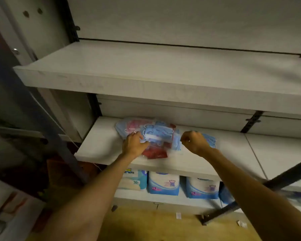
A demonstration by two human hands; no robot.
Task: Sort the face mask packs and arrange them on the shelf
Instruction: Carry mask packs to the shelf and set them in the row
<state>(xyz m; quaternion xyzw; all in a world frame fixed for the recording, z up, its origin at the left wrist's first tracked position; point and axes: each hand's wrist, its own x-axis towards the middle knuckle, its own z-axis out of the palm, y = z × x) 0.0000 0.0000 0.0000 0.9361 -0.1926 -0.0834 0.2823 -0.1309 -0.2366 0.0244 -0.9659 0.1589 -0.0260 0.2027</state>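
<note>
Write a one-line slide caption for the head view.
Left hand on a jumbled pile of mask packs on the middle shelf; right hand curled beside a blue pack.

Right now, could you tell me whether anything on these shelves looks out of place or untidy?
Yes. The face mask packs lie in a loose, overlapping heap on the middle shelf, blue, pink and red mixed, some tilted. A red pack sits near the front edge. Small white scraps lie on the floor below.
</note>
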